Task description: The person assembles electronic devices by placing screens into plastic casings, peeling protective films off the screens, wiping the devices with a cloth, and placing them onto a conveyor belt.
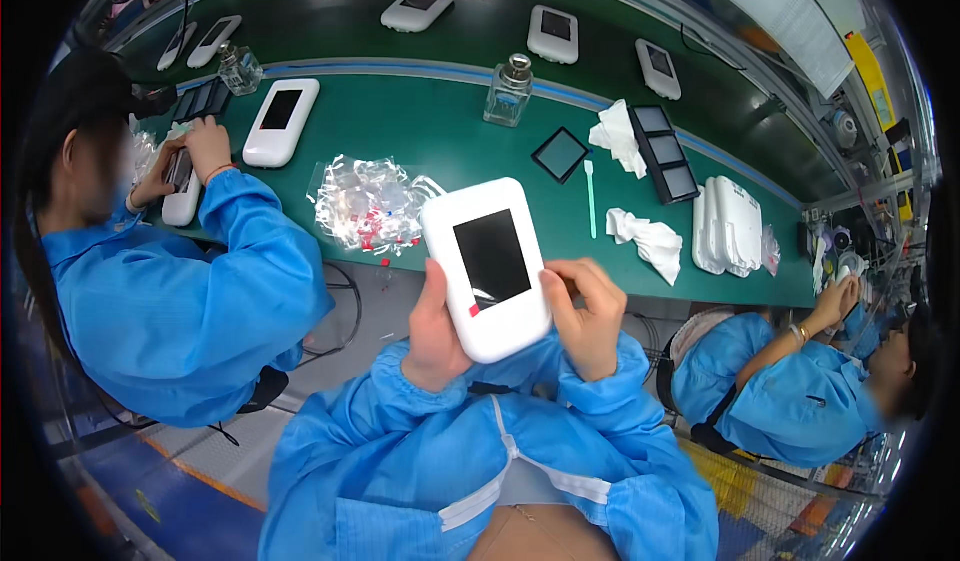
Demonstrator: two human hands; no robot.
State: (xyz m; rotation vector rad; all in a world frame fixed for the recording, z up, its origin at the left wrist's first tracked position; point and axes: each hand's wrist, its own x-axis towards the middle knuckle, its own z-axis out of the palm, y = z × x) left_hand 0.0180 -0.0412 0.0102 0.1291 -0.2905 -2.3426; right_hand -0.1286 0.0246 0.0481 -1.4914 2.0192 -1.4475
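Observation:
A white handheld device (450, 223) with rounded corners is held up in front of me, tilted slightly to the left. Its black screen (492, 258) faces up, and a small red tab (474, 311) sits at the lower left corner of that screen, next to a pale glare or film edge. My left hand (440, 336) grips the lower left side, thumb along the edge and the other fingers hidden beneath. At the opposite side, my right hand (588, 316) has its fingers curled and pinched against the device's right edge.
Film scraps with red tabs (370, 206) lie heaped left of the device. Beyond are a glass bottle (508, 96), dark square panel (560, 154), green stick (591, 201), white cloth (650, 241), black tray (665, 156) and stacked white housings (728, 226). Co-workers in blue sit either side.

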